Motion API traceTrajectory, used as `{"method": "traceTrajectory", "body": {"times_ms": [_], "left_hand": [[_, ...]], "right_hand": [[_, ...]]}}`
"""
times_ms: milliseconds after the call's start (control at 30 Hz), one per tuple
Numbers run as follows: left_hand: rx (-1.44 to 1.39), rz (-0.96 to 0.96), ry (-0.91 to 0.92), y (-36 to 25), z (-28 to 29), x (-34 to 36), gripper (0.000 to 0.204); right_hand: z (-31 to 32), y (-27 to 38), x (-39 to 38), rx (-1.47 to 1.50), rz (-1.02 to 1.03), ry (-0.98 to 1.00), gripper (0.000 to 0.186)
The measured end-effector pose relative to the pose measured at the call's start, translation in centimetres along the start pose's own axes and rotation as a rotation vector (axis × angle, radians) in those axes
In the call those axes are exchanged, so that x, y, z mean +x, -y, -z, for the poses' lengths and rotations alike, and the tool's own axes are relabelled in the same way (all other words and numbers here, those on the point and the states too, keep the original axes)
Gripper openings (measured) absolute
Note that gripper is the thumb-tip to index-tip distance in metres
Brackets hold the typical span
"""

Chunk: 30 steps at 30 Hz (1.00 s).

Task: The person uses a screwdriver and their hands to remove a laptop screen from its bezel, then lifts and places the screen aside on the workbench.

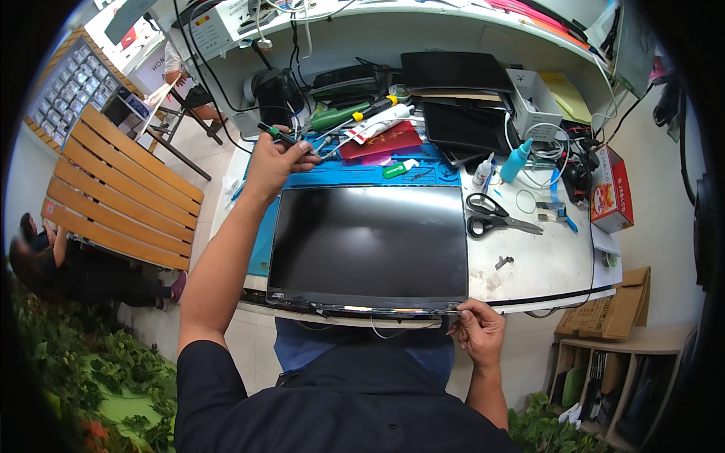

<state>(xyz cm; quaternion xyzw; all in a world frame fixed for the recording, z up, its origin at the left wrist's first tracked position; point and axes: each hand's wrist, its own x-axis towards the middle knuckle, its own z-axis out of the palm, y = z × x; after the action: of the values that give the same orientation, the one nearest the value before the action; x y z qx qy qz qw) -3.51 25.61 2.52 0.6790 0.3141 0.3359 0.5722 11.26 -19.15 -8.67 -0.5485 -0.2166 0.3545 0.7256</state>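
Two bare hands work at opposite corners of a dark laptop screen panel (pixel 370 245) lying flat on a blue work mat (pixel 355 175) on a white workbench (pixel 547 264). The left hand (pixel 273 158) stretches out past the panel's far left corner, its fingers closed around a slim green-tipped tool (pixel 281 135). The right hand (pixel 477 330) sits at the panel's near right corner, thumb and fingers pinching the frayed lower edge, where the bezel appears to be lifting. The panel fills the middle of the bench, its near edge overhanging the person's lap.

Just right of the panel lie black-handled scissors (pixel 492 214); beyond them stand a turquoise bottle (pixel 516 160) and a small white bottle (pixel 483 171). A dark red booklet (pixel 381 141) and a green-handled screwdriver (pixel 340 115) rest behind the mat. A red carton (pixel 613 189) stands at the bench's right end. A slatted wooden bench (pixel 121 189) stands to the left, where another person (pixel 75 268) sits.
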Motion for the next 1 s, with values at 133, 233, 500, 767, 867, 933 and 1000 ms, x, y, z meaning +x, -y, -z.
{"method": "traceTrajectory", "body": {"times_ms": [133, 233, 500, 767, 867, 933, 1000], "left_hand": [[0.103, -0.034, 0.059, 1.3, -0.4, -0.5, 0.051], [0.309, -0.193, 0.073, 2.0, -1.4, -1.1, 0.039], [0.888, -0.559, 0.184, 2.0, -2.6, -2.4, 0.030], [0.872, -0.441, 0.166, 2.0, -1.6, -2.7, 0.027], [0.815, -0.430, 0.132, 1.6, -0.3, -2.8, 0.027], [0.721, -0.404, 0.109, 1.5, 0.9, -2.8, 0.024], [0.672, -0.363, 0.113, 1.3, 0.7, -2.3, 0.022]], "right_hand": [[0.0, 0.1, -0.1, 0.003, 0.018, 0.001, 0.014], [0.1, 0.0, 0.0, -0.020, 0.033, 0.009, 0.015], [0.3, 0.0, 0.0, -0.021, 0.012, -0.003, 0.012], [0.4, -0.4, -0.2, -0.015, 0.010, -0.022, 0.017], [0.0, -0.2, 0.1, 0.028, 0.030, 0.016, 0.016], [0.1, -0.4, 0.2, 0.024, 0.019, 0.024, 0.016], [0.1, -0.3, 0.1, 0.022, 0.018, 0.017, 0.015]]}}
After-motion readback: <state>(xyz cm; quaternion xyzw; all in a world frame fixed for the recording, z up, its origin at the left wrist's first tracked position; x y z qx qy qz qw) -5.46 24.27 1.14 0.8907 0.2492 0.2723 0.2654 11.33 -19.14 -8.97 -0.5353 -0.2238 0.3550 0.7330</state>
